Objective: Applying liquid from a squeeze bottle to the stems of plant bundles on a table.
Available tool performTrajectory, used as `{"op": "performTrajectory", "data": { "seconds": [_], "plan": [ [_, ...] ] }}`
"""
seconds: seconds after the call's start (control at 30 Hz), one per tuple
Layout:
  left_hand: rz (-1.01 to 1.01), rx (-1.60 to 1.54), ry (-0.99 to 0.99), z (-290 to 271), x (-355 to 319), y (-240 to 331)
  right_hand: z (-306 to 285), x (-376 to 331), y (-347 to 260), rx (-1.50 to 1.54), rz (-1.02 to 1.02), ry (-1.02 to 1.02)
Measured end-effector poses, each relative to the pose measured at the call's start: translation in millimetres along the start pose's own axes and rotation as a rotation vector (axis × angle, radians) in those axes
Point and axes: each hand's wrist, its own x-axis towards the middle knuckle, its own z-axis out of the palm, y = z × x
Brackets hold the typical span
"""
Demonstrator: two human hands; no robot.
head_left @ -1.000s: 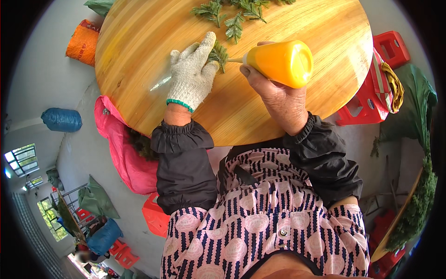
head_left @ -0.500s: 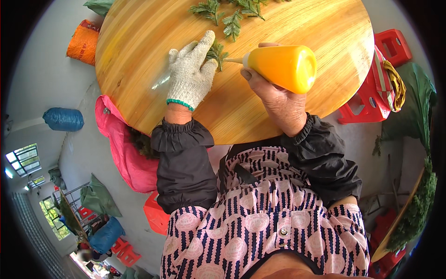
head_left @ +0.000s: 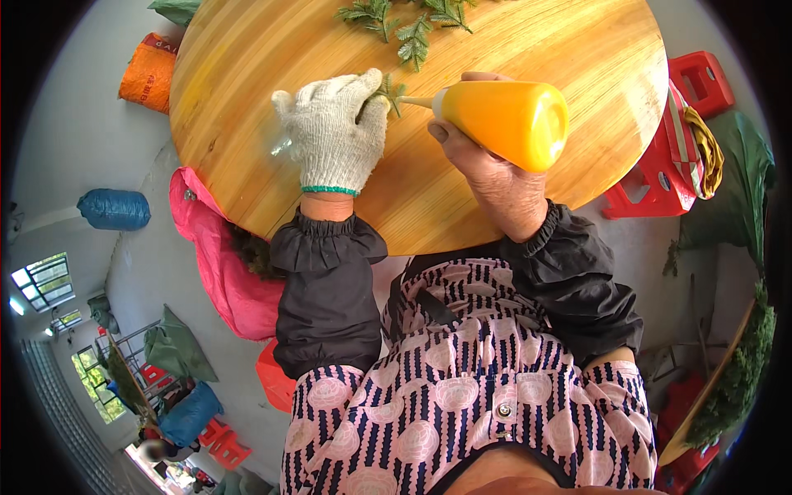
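Note:
My left hand [head_left: 337, 132], in a white knitted glove with a green cuff edge, pinches a small green artificial sprig [head_left: 394, 96] between thumb and fingers. Bare, my right hand [head_left: 493, 172] wraps around a yellow squeeze bottle [head_left: 516, 122] tilted on its side. The bottle's thin nozzle points left, its tip at or very near the sprig; whether they touch I cannot tell. Most of the right fingers are hidden behind the bottle. More green sprigs [head_left: 415, 41] lie farther off on the round wooden table [head_left: 239, 140].
A pink sack [head_left: 219, 264] with greenery stands by the table's near left edge. Red plastic stools [head_left: 656, 181] are at the right, one bearing a bag. An orange sack [head_left: 148, 76] and a blue sack [head_left: 113, 210] sit on the left. Greenery [head_left: 734, 379] lies on another tabletop at lower right.
My left hand has turned and closed from spread fingers to a pinch, lifting and turning the sprig by the nozzle. The right hand and bottle have shifted very slightly right.

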Motion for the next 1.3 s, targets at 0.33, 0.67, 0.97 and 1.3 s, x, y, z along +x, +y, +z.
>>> {"op": "performTrajectory", "data": {
  "seconds": [0.33,0.67,0.97,1.3],
  "plan": [
    [0.077,0.076,0.18,6,0,-8,0,-2,9,0.004,-0.038,0.007],
    [0.008,-0.022,0.013,4,1,-6,7,5,-3,0.41,0.381,-0.015],
    [0.002,-0.095,0.074,7,1,-9,7,5,-1,0.365,0.359,-0.015],
    [-0.02,-0.049,0.008,5,0,-11,1,0,-4,0.32,0.35,-0.011]
  ]
}}
